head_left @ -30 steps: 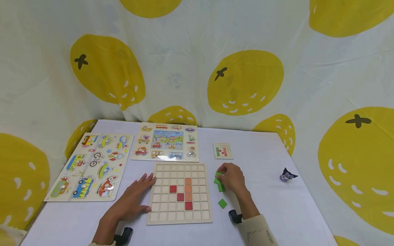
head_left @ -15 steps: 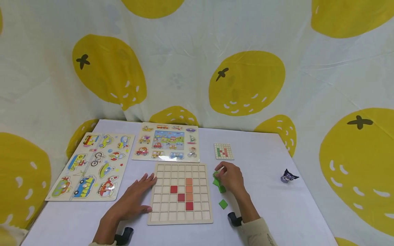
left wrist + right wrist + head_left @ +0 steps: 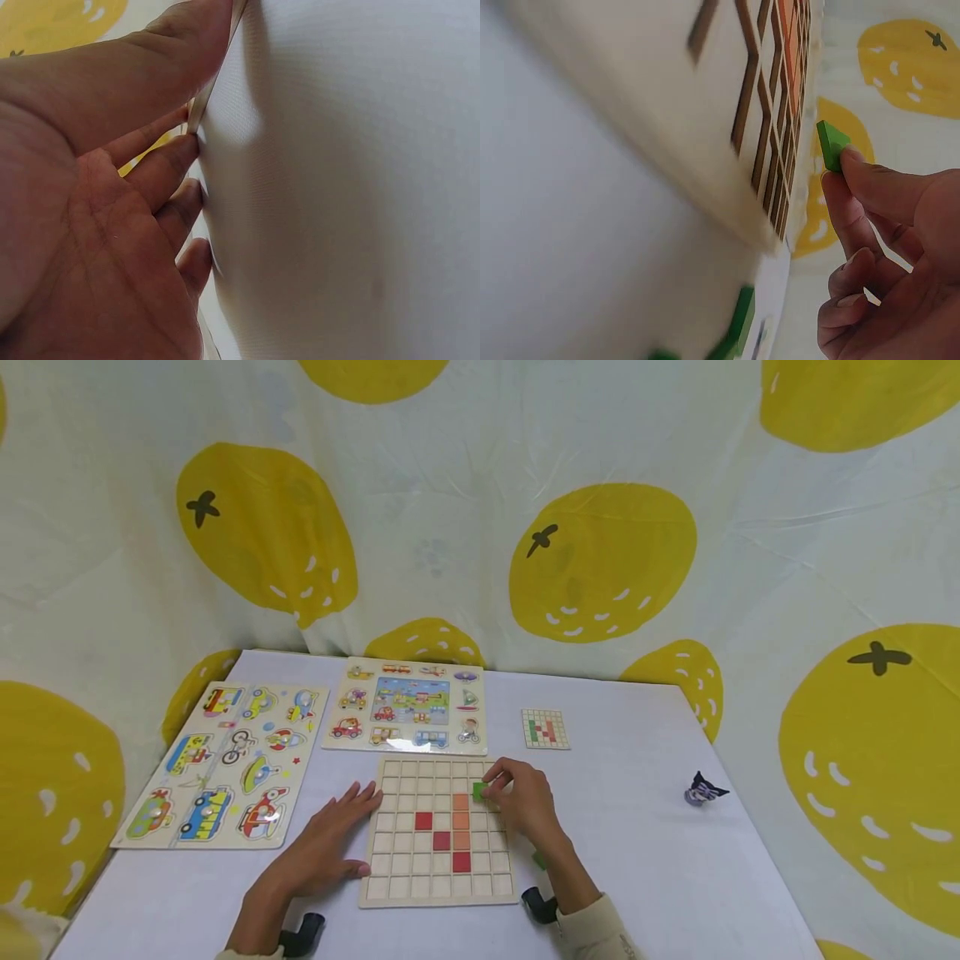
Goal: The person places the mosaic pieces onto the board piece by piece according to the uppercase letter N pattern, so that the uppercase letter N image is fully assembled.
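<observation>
Right hand [image 3: 527, 802]: shifted since earlier from beside to above gridded board [image 3: 400, 865], pinching one green tile [image 3: 477, 792], square, sides roughly grid-aligned. Left hand [image 3: 321, 847]: fingers spread, touching board's left edge.

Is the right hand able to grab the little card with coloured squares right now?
Probably not yet: the right hand pinches a green tile. The way to the card looks free, though, with nothing standing between.

no text, label, brand, number or sign can be read here.
</observation>
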`<state>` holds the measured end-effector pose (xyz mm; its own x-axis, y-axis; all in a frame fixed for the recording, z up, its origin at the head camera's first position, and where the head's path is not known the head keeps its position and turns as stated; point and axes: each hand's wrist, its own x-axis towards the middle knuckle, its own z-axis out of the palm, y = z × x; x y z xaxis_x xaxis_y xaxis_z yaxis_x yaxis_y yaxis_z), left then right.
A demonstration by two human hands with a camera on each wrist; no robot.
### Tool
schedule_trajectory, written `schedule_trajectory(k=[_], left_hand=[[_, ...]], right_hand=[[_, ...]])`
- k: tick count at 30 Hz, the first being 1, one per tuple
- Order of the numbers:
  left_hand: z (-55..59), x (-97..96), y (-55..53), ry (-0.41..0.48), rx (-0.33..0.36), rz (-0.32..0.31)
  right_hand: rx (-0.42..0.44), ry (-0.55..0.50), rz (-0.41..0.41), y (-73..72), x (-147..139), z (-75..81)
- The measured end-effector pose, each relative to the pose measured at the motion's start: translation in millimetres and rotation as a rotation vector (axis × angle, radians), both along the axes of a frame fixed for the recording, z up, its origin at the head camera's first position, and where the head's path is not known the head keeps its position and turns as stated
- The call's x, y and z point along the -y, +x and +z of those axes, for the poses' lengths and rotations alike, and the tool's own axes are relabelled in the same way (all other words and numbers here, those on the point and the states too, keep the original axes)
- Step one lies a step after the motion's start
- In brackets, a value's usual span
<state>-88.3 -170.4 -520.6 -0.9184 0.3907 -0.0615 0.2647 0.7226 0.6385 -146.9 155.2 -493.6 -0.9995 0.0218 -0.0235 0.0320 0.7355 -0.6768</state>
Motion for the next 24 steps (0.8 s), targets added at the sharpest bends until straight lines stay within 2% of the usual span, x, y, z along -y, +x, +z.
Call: schedule_trajectory(k=[10, 24], left_hand=[[0.7, -0.7, 0.3, 0.001, 0.007, -0.001], [1.3, -0.6, 0.2, 0.018, 0.029, 0.0]], right_hand=[[0.023, -0.05, 0.086, 1.5, 41, -2.2], [0.05, -0.025, 0.158, -3.6, 87, -11.9]])
